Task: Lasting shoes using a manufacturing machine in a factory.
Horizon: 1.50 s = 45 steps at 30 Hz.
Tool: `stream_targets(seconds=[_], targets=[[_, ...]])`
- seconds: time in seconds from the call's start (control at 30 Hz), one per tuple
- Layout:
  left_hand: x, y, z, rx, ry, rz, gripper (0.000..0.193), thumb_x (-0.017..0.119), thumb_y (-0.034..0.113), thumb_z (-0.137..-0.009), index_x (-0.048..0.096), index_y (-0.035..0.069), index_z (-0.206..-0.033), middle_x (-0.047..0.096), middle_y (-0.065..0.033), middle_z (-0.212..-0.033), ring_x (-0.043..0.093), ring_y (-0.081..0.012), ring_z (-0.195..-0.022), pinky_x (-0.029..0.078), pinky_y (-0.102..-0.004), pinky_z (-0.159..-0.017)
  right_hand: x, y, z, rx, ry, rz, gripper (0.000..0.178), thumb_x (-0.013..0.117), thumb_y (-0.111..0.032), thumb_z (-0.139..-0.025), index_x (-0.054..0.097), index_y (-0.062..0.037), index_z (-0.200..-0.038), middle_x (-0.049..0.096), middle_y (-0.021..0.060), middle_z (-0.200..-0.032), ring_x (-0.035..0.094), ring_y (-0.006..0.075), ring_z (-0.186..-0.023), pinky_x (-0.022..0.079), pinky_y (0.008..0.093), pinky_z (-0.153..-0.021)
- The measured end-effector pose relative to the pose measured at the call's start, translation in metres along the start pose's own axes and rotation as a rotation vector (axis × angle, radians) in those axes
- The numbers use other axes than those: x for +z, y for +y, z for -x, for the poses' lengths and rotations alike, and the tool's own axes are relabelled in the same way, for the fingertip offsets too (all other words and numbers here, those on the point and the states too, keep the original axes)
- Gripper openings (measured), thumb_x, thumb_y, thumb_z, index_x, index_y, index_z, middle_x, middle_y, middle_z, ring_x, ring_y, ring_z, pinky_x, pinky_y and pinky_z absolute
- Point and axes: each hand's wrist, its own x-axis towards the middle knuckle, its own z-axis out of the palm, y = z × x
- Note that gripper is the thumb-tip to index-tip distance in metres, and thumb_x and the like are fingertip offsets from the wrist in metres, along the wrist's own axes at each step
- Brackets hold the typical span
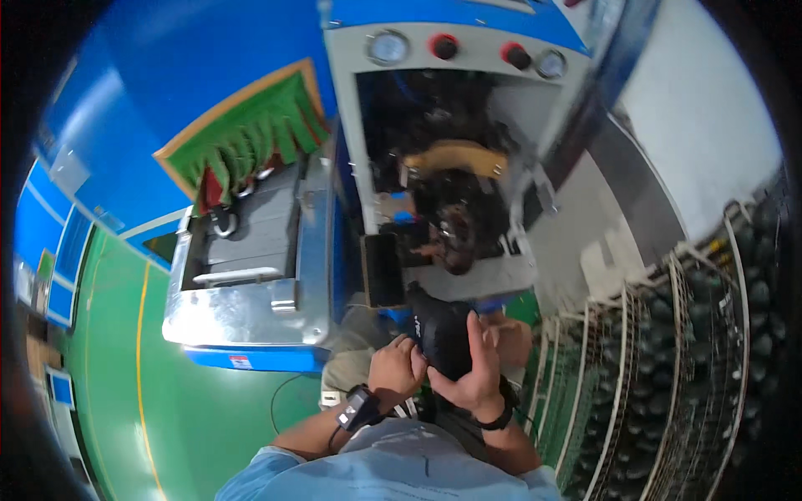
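In front of my body I hold a black shoe upper (443, 334) with its rounded side up; whether a last is inside I cannot tell. My left hand (398, 367) is closed at its lower left edge, fingers curled. On the right side, my right hand (474, 367) grips it with the thumb and fingers around it. Just beyond the shoe upper stands a machine (501, 275) with an open front and dark, blurred parts inside. A dark flat panel (383, 269) hangs at the machine's left edge.
To the left is a metal-topped conveyor (251, 309) with a green strip curtain (251, 138) over its belt. At right, wire racks (622, 376) hold many dark shoe-shaped pieces. Gauges (388, 48) and red-black knobs (444, 47) line the machine's top. A cable (274, 401) lies on the green floor.
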Motion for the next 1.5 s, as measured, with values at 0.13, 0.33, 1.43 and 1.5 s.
stream_targets(seconds=[0.13,0.33,1.43,1.5], targets=[[-0.013,0.034,0.009,0.237,0.061,0.29,0.03,0.05,0.022,-0.1,0.063,-0.004,-0.093,0.064,-0.0263,-0.092,0.064,-0.0472,-0.081,0.054,-0.0477,-0.076,-0.027,0.005,0.0,0.494,0.171,-0.962,0.086,0.074,-0.016,-0.076,0.04,0.003,-0.153,0.059,0.0138,-0.138,0.062,0.0261,-0.121,0.05,0.0396,-0.105],[-0.047,0.04,-0.014,-0.036,0.09,0.63,0.037,0.05,0.026,-0.106,0.065,-0.006,-0.095,0.065,-0.023,-0.085,0.065,-0.0359,-0.072,0.052,-0.0417,-0.07,-0.063,0.002,-0.074,0.526,0.217,-1.401,0.075,0.063,-0.029,-0.09,0.04,-0.001,-0.156,0.058,0.0186,-0.144,0.062,0.0292,-0.126,0.05,0.0419,-0.108],[-0.005,-0.047,-0.013,0.009,-0.304,0.294,0.037,0.054,0.035,-0.102,0.07,0.001,-0.098,0.07,-0.0205,-0.096,0.068,-0.0429,-0.09,0.054,-0.0524,-0.081,-0.038,0.015,-0.287,0.278,-0.314,0.671,0.085,0.056,-0.047,-0.098,0.017,-0.01,-0.164,0.05,0.0447,-0.127,0.059,0.0601,-0.108,0.05,0.0548,-0.094],[-0.003,-0.039,-0.012,0.042,-0.296,0.296,0.038,0.055,0.035,-0.102,0.069,0.0,-0.096,0.069,-0.0207,-0.094,0.067,-0.0433,-0.087,0.053,-0.0518,-0.078,-0.039,0.012,-0.282,0.187,-0.23,0.681,0.085,0.058,-0.043,-0.098,0.015,-0.0105,-0.164,0.05,0.0433,-0.124,0.06,0.0591,-0.102,0.051,0.0559,-0.09]])
